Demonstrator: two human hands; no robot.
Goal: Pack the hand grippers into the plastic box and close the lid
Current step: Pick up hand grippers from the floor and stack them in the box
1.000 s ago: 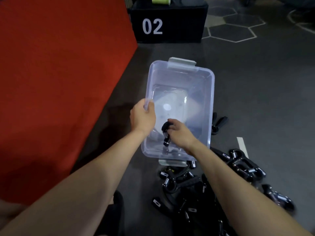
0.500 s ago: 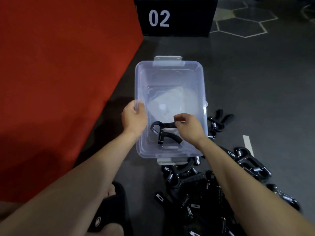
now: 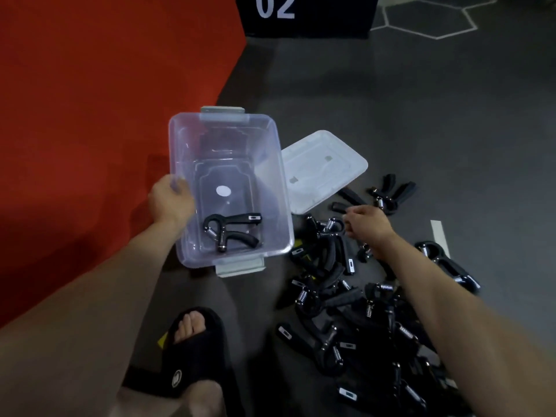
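One hand gripper in plastic box; pile at 6 o'clock of right hand (nearer, fingers prob. loosely apart, empty); left hand clamps rim.

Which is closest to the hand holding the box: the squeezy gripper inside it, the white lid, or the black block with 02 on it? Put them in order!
From the left hand, in the head view:
1. The hand gripper lying inside the plastic box, just right of the hand.
2. The lid on the floor, past the box's right side.
3. The numbered block, far off at the top.
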